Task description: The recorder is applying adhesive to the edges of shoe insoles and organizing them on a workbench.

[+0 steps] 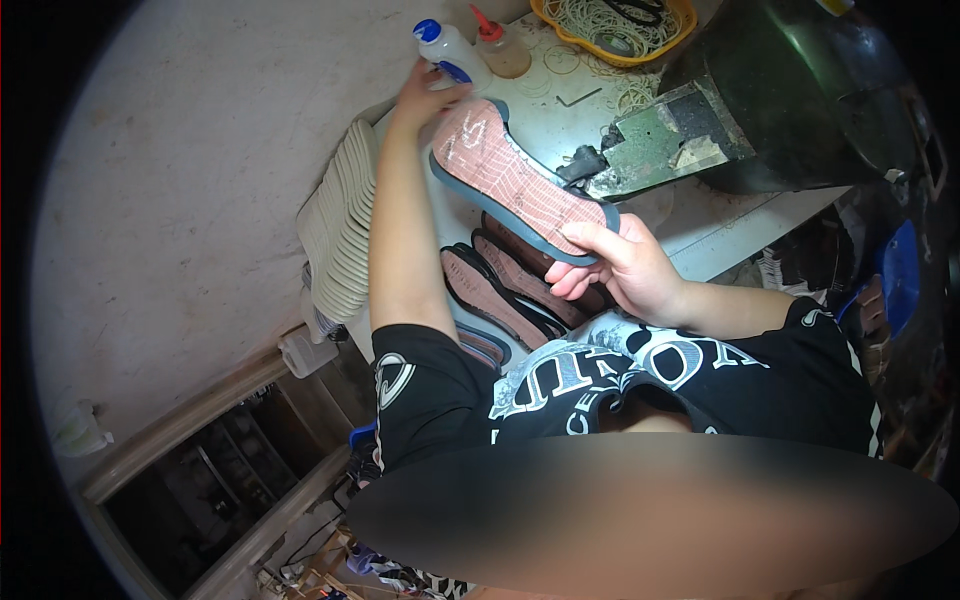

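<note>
In my right hand (640, 265) I hold a shoe sole (510, 170) by its near end, thumb on top and fingers beneath. Its upturned face is pinkish with a line pattern and white marks, and a grey-blue rim runs round it. My left hand (428, 97) is stretched to the far side, closed about the lower part of a white plastic bottle (452, 52) with a blue cap. The sole's far end lies close to that hand. Below the held sole, several more pink-faced soles (495, 290) with dark rims lie on the white table (560, 110).
A clear squeeze bottle (503, 52) with a red nozzle stands beside the white one. An orange basket (680, 30) holds rubber bands. An L-shaped hex key (580, 98) lies near it. A green machine (790, 100) juts in from the right. Pale soles (345, 220) are stacked against the wall.
</note>
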The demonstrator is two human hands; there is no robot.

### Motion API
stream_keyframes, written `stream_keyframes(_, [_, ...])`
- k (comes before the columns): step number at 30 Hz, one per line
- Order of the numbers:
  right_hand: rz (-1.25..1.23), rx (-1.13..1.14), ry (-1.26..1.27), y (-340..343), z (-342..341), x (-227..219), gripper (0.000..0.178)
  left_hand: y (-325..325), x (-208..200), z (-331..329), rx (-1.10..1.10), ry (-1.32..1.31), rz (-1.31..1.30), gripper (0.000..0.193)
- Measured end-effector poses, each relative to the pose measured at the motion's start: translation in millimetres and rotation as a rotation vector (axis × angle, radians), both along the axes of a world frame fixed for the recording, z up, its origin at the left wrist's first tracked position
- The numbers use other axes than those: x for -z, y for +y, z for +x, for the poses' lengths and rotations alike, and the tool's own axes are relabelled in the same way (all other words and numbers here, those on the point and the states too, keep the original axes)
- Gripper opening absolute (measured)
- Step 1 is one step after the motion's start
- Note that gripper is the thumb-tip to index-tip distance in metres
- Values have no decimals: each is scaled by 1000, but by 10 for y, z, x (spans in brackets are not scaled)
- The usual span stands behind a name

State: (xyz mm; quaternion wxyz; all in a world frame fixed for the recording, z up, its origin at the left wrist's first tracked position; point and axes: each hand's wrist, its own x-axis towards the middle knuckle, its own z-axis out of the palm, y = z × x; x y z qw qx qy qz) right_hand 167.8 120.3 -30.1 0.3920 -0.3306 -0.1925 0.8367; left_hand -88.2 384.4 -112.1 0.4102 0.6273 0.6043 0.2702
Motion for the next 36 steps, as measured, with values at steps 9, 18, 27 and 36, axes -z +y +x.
stream_keyframes(9, [14,-7,19,149,6,72,35,-908,-1418,769,1002,330,525,39])
stream_keyframes(18, [59,-27,32,123,42,8,37,-857,-1426,956,1093,504,-118,41])
stream_keyframes(27, [19,-16,50,182,20,88,41,-1002,-1363,782,940,332,-155,38])
stream_keyframes(36, [-41,-30,30,155,64,-8,44,-1558,-1484,749,650,555,-148,41])
